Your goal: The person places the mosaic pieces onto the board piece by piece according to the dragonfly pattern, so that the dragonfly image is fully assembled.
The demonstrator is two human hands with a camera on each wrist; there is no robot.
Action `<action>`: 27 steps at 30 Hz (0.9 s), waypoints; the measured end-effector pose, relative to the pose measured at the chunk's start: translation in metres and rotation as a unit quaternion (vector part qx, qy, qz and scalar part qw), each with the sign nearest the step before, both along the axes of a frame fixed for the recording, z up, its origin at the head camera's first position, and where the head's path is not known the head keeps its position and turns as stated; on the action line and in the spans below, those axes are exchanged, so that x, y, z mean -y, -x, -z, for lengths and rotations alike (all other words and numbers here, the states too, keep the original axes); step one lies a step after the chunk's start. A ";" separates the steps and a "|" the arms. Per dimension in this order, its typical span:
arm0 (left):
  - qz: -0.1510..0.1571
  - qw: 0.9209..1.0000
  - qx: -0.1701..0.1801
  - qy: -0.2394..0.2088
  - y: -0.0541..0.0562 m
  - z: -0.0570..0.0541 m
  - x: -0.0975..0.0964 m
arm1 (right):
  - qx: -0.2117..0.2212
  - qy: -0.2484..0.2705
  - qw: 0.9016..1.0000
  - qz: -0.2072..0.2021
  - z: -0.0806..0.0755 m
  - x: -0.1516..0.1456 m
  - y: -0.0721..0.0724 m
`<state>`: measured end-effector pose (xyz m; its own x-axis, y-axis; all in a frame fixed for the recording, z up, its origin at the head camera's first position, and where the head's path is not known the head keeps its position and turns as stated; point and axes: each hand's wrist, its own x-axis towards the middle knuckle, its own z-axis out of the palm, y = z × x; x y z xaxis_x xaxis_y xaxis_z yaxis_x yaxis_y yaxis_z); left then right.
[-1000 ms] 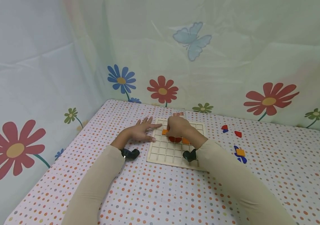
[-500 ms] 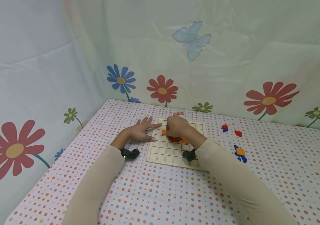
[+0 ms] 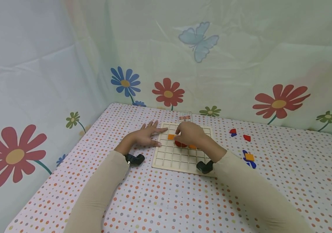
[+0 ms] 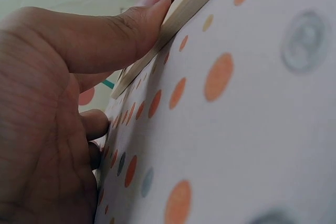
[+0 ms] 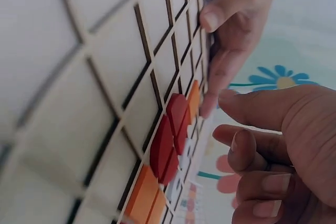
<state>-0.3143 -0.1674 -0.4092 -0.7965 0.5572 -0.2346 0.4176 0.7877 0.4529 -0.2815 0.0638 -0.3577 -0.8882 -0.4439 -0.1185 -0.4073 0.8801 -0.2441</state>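
Observation:
A pale wooden grid board (image 3: 168, 158) lies on the dotted table. My left hand (image 3: 146, 135) rests with fingers spread on its left edge; in the left wrist view the thumb (image 4: 121, 38) presses on the rim. Over the board's upper middle hovers my right hand (image 3: 189, 133), its fingers loosely bent and nothing between thumb and fingertips. Below it, rounded red pieces (image 5: 167, 142) sit in the grid, flanked by an orange piece (image 5: 140, 195) and an orange square (image 3: 171, 137). The right hand partly hides these in the head view.
Behind the board lies a small printed grid card (image 3: 185, 117). To the right are loose pieces: a red piece (image 3: 247, 138), another red piece (image 3: 233, 131) touching a blue one (image 3: 234, 135), and an orange square (image 3: 249, 157) on blue pieces (image 3: 253, 165). A flowered curtain (image 3: 227, 71) stands behind.
My right hand has lifted away from the orange square and shifted slightly right and toward me, uncovering that square. The left hand has stayed in place.

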 end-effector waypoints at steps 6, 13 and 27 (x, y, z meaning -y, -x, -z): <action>-0.004 1.000 0.000 0.007 0.001 0.002 -0.001 | -0.040 0.007 0.999 -0.001 -0.003 -0.032 -0.043; -0.002 1.000 -0.004 0.013 0.001 0.005 0.000 | -0.049 0.035 0.997 0.037 -0.005 -0.081 -0.092; -0.005 1.000 -0.008 0.016 0.003 0.008 -0.001 | -0.081 0.076 0.985 0.134 -0.009 -0.184 -0.099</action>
